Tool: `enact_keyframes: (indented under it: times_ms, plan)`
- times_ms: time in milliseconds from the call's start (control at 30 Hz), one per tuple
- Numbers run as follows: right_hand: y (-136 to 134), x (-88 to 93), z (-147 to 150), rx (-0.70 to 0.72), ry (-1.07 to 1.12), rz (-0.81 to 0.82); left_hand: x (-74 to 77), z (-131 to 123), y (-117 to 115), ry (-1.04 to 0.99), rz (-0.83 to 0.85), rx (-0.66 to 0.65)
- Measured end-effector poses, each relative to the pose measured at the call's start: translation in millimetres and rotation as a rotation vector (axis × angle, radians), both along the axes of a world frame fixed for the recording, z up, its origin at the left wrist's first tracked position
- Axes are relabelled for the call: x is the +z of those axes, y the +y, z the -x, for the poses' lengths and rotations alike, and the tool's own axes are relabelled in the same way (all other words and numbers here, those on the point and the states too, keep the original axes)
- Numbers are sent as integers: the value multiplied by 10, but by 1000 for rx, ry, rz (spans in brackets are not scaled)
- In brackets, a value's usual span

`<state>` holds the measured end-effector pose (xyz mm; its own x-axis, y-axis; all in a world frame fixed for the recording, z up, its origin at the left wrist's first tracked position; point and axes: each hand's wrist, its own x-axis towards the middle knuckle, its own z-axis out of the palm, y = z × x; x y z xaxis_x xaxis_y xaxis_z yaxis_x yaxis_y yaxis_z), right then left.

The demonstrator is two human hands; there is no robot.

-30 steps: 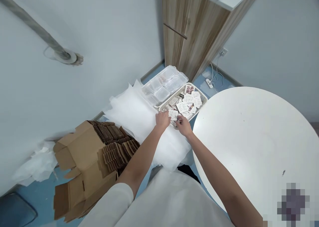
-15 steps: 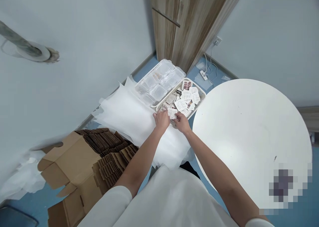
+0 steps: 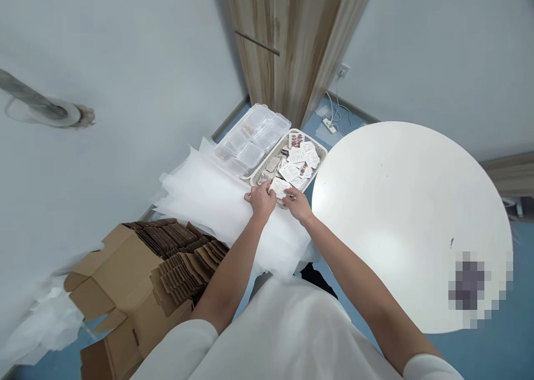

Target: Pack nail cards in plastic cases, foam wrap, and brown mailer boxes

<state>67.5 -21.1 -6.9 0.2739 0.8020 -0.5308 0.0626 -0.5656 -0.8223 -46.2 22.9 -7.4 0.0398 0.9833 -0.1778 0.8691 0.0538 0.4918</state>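
Note:
A white printed card (image 3: 279,188) lies between my two hands, over the near end of a white basket (image 3: 321,158). My left hand (image 3: 262,201) pinches the card's left edge. The fingers of my right hand (image 3: 297,205) are closed at its right edge; their tips are partly hidden. Several more white printed cards (image 3: 289,172) lie loosely piled in the basket. At its far end is a card with reddish-brown oval pieces (image 3: 296,140). Small clear packets (image 3: 266,176) sit near my left fingertips.
A clear compartmented plastic box (image 3: 250,141) stands left of the basket, beside stacked white sheets (image 3: 200,193). Folded brown cardboard boxes (image 3: 120,269) are at the lower left. A round white table (image 3: 413,213) is on the right. Behind are a wooden cabinet (image 3: 279,52) and a power strip (image 3: 329,126).
The view has shifted, so the basket, box and table appear further left. Both hands stay at the near end of the basket with the card between them.

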Motion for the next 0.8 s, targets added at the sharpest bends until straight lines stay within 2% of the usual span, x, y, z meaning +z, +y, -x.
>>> enact_keyframes:
  times_ms: [167, 300, 467, 667, 800]
  plan:
    - [-249, 213, -75, -45, 53, -69, 113, -110, -222, -32, -62, 16]
    - [-608, 332, -294, -79, 61, -149, 240, -319, -510, -102, -113, -57]
    - [-1340, 356, -795, -130, 6, -237, 327, -702, -1060, -297, -122, -291]
    - [-2362, 419, -1411, -222, -66, -228, 392, -1226, -1860, -464, -32, -572]
    - [-2898, 472, -1719, -324, -34, -238, 452, -1514, -2251, -573, 17, -813]
